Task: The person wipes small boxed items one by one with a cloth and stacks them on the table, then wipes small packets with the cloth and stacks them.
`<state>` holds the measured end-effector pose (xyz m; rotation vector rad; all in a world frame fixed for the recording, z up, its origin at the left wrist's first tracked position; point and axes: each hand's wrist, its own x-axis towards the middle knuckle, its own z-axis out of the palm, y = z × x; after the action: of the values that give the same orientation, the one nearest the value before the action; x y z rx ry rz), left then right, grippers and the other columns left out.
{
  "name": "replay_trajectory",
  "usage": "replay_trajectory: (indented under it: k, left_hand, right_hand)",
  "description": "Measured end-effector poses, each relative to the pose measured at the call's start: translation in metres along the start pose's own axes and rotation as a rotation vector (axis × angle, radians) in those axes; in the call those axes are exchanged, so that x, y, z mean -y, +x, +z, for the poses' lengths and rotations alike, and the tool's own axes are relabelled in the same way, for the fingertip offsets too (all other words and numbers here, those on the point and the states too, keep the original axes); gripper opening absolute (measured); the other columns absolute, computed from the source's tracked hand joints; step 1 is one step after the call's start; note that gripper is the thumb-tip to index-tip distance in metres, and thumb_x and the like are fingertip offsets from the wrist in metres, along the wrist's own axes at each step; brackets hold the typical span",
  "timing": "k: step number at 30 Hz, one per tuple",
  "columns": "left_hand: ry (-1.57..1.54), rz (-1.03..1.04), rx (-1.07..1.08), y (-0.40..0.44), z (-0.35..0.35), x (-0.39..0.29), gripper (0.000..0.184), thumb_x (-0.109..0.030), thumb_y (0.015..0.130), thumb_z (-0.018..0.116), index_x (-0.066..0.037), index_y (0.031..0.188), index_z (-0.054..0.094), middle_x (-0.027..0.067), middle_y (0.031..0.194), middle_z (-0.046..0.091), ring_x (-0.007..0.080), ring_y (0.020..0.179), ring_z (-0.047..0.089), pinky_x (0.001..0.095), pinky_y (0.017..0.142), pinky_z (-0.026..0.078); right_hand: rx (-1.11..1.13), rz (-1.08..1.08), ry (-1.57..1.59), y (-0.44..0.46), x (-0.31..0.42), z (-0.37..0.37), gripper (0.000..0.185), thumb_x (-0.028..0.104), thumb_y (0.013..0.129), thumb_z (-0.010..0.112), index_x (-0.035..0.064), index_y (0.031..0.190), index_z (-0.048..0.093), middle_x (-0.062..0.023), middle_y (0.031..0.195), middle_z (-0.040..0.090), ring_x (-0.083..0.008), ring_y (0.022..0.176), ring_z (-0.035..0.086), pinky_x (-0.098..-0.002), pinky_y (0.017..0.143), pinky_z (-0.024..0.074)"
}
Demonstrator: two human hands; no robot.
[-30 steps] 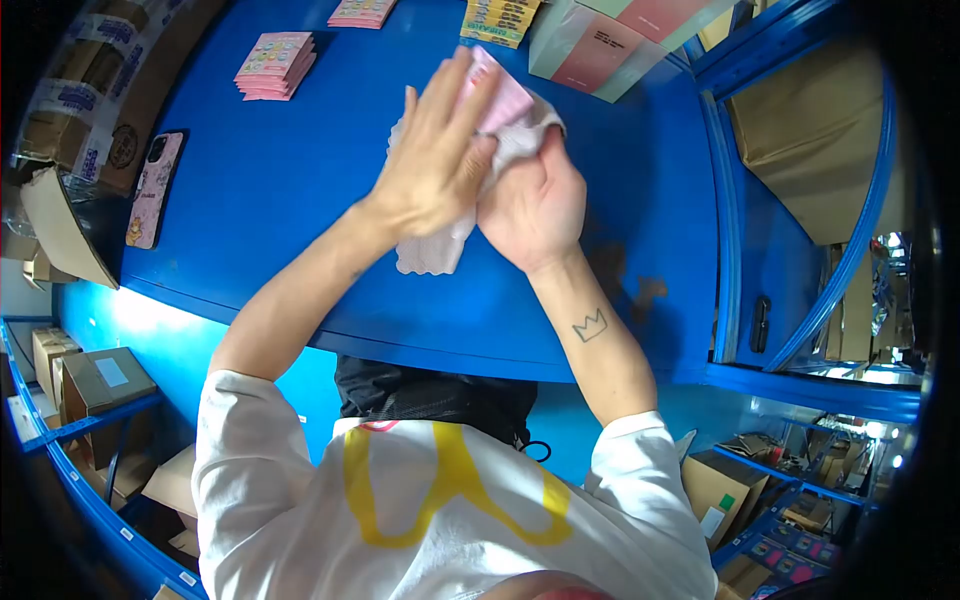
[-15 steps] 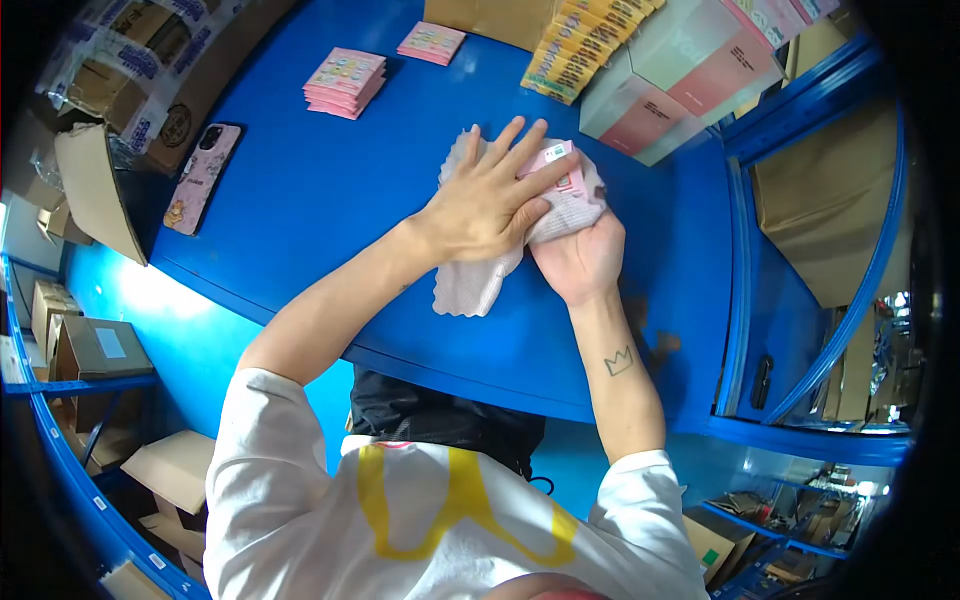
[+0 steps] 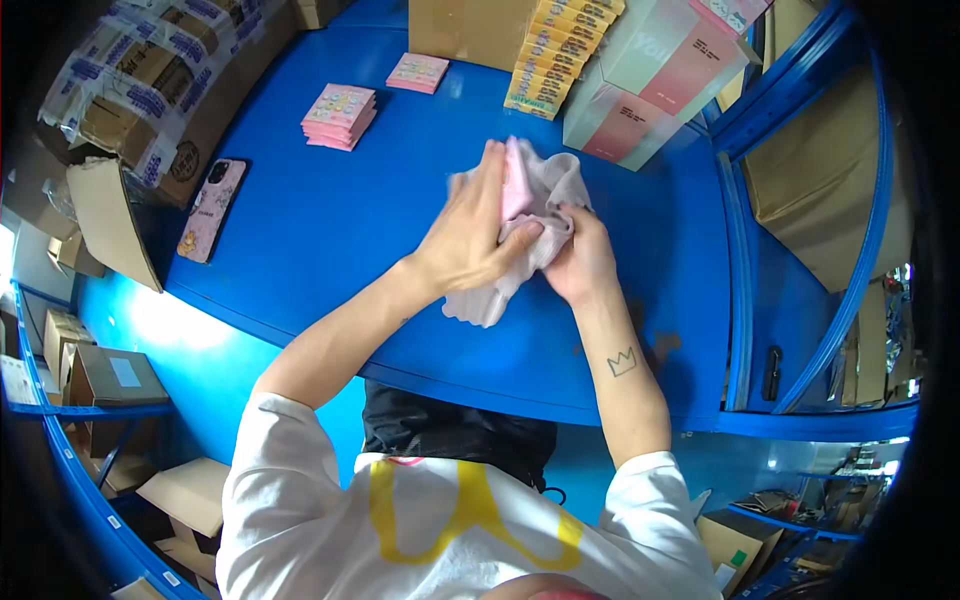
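Note:
A pale pinkish cloth with a scalloped edge (image 3: 565, 182) is bunched up above the blue table, its lower corner hanging toward me. A small pink packet (image 3: 516, 184) stands tilted on edge against the cloth. My left hand (image 3: 460, 228) is closed on the packet, fingers along its left side and thumb over the cloth. With thumb and fingers, my right hand (image 3: 586, 258) grips the right part of the cloth. Some of the fingertips of both hands are hidden by the fabric.
Pink packets form a stack (image 3: 339, 116) and a smaller pile (image 3: 417, 72). A phone in a pink case (image 3: 211, 212) lies at left. Yellow packets (image 3: 552, 62) and white-pink boxes (image 3: 622, 118) stand at the back right. A taped carton (image 3: 150, 95) is at far left.
My left hand has turned from lying spread over the cloth and packet to gripping the packet, now tipped on edge. My right hand has moved from underneath to gripping the cloth's right side.

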<state>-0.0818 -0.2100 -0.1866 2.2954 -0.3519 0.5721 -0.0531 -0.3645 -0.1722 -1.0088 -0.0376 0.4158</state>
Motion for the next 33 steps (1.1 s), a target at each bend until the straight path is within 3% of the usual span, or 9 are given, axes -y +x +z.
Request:
replay_trajectory:
  k: [4,5,7,9,13,18,22,27,33]
  left_hand:
    - [-1.241,-0.351,-0.074,0.01,-0.018,-0.012,0.054,-0.038,0.101,0.043,0.0,0.139,0.041,0.0228,0.138,0.048,0.0319,0.128,0.048,0.0418,0.105,0.04]
    - [-1.23,-0.353,-0.063,0.012,-0.024,-0.013,0.054,-0.038,0.101,0.043,0.0,0.139,0.041,0.0228,0.138,0.048,0.0319,0.128,0.048,0.0418,0.105,0.04]
    - [-1.344,-0.662,-0.213,0.017,-0.037,-0.011,0.052,-0.042,0.102,0.043,0.0,0.132,0.044,0.0173,0.119,0.06,0.023,0.111,0.06,0.0367,0.095,0.048]
    - [-1.297,-0.744,-0.39,0.025,-0.046,-0.008,0.043,-0.037,0.102,0.044,0.0,0.123,0.048,0.0149,0.111,0.063,0.0194,0.099,0.065,0.0293,0.088,0.05]
    - [-1.266,-0.81,-0.563,0.028,-0.051,0.006,0.033,-0.026,0.099,0.053,-0.001,0.12,0.049,0.0163,0.113,0.062,0.0196,0.094,0.065,0.0275,0.085,0.051]
    - [-0.596,-0.464,-0.239,0.02,-0.033,0.013,0.025,-0.019,0.091,0.064,-0.003,0.108,0.056,0.0161,0.111,0.063,0.0227,0.095,0.065,0.0312,0.081,0.053]
    - [0.271,0.239,-0.239,0.019,-0.028,0.015,0.03,-0.02,0.08,0.076,-0.006,0.1,0.06,0.0158,0.113,0.063,0.0269,0.093,0.064,0.0341,0.078,0.054]
    - [0.075,0.108,0.17,0.023,-0.05,-0.007,0.039,-0.023,0.074,0.082,-0.006,0.103,0.062,0.0134,0.12,0.062,0.0312,0.1,0.063,0.0379,0.087,0.052]
    - [0.175,-0.079,0.297,0.036,-0.061,-0.02,0.048,-0.023,0.066,0.087,-0.004,0.103,0.064,0.0137,0.107,0.067,0.0275,0.092,0.064,0.0357,0.082,0.052]
  right_hand:
    - [0.165,-0.019,0.088,-0.003,0.003,0.011,0.035,0.016,0.093,0.051,0.0022,0.125,0.054,-0.0142,0.12,0.058,-0.022,0.112,0.057,-0.0335,0.09,0.0496]
    - [0.183,-0.01,0.044,-0.003,0.001,0.01,0.036,0.018,0.093,0.051,0.003,0.126,0.053,-0.0141,0.121,0.058,-0.0218,0.112,0.057,-0.0334,0.09,0.0493]
    - [0.215,0.011,-0.041,-0.004,-0.004,0.006,0.038,0.021,0.094,0.05,0.0046,0.128,0.052,-0.0139,0.122,0.057,-0.0214,0.111,0.057,-0.0333,0.09,0.0488]
    - [0.139,0.035,0.015,-0.001,-0.002,0.008,0.038,0.023,0.096,0.047,0.0056,0.129,0.051,-0.0135,0.122,0.058,-0.021,0.11,0.058,-0.0329,0.09,0.0486]
    - [-0.081,0.119,0.15,0.005,0.003,0.014,0.041,0.029,0.1,0.038,0.0086,0.134,0.048,-0.0122,0.122,0.059,-0.0198,0.109,0.059,-0.0319,0.089,0.0481]
    - [0.227,0.083,0.365,0.008,-0.009,0.009,0.049,0.043,0.102,0.032,0.0096,0.135,0.046,-0.0116,0.121,0.058,-0.0197,0.11,0.058,-0.0334,0.085,0.0478]
    - [0.226,0.097,0.432,0.005,-0.003,0.013,0.056,0.051,0.102,0.026,0.0102,0.134,0.047,-0.0117,0.121,0.058,-0.0199,0.109,0.059,-0.0333,0.081,0.0487]
    - [0.296,0.143,0.374,0.02,-0.01,-0.001,0.059,0.054,0.101,0.025,0.0109,0.131,0.052,-0.0095,0.121,0.061,-0.0199,0.105,0.062,-0.0335,0.08,0.0481]
    - [0.244,0.195,0.276,0.024,-0.005,0.002,0.054,0.05,0.102,0.028,0.0106,0.128,0.054,-0.0109,0.119,0.062,-0.0211,0.105,0.062,-0.0332,0.081,0.0479]
